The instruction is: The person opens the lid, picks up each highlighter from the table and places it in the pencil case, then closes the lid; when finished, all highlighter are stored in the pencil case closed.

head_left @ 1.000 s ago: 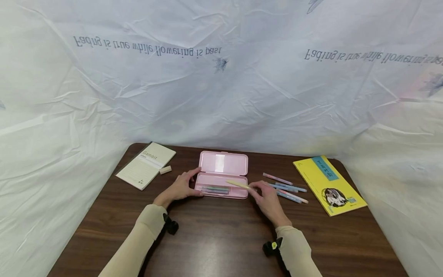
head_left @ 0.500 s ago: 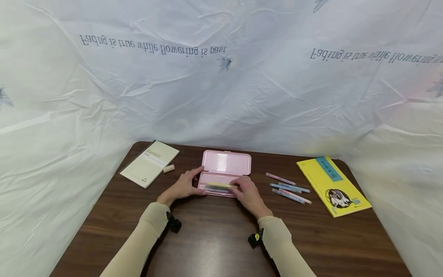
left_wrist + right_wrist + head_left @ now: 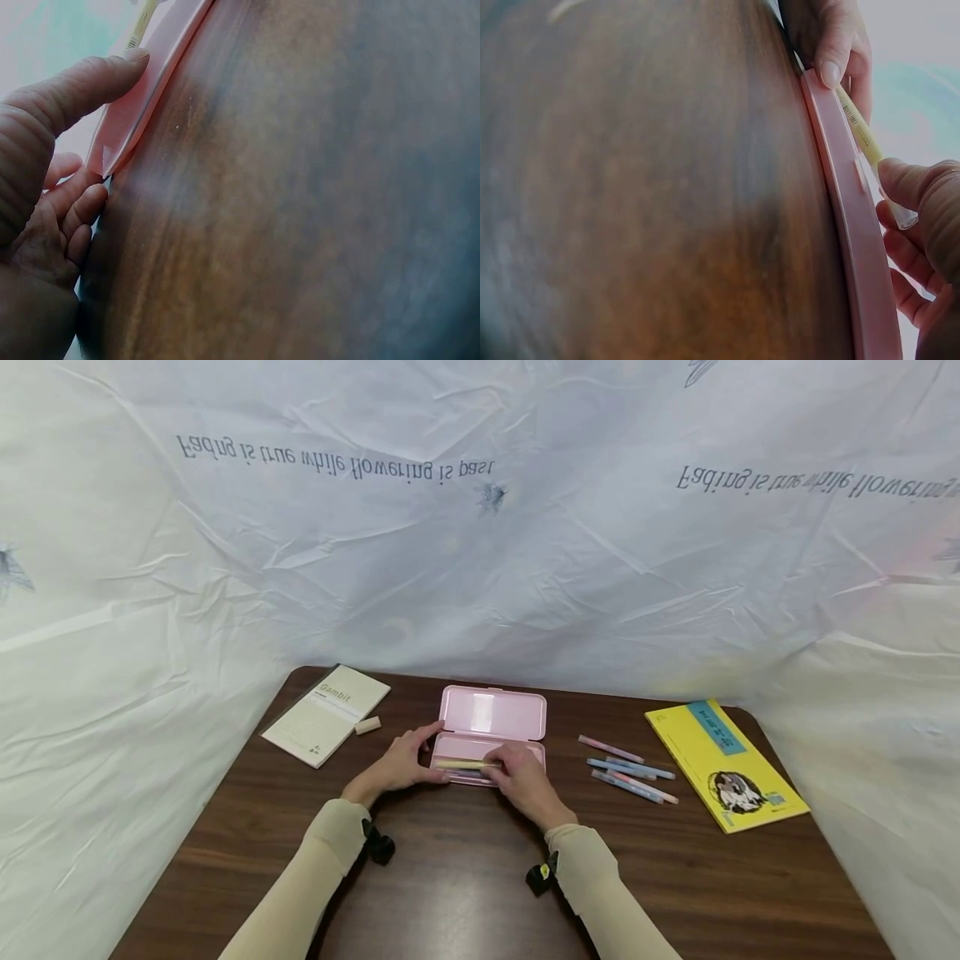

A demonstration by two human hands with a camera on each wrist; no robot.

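Note:
A pink pencil case (image 3: 492,712) lies with its lid raised at the middle of the table. My left hand (image 3: 399,765) holds its left end, thumb at the front edge and fingers around the corner. My right hand (image 3: 522,783) pinches a yellow pen (image 3: 459,765) by its clear-capped end, over the case's lower half. In the right wrist view the pen (image 3: 861,131) slants along the inside of the front wall (image 3: 847,202). Other pens in the case are mostly hidden under the yellow one and my fingers.
Several blue and pink pens (image 3: 630,768) lie loose to the right of the case. Beyond them is a yellow book (image 3: 723,768). On the left are a cream notebook (image 3: 326,714) and a small beige eraser-like block (image 3: 368,725). A white sheet (image 3: 480,568) hangs behind the table.
My right hand has carried the yellow pen left from the case's right side into its lower half. My left hand keeps its hold on the case. The head view has shifted slightly.

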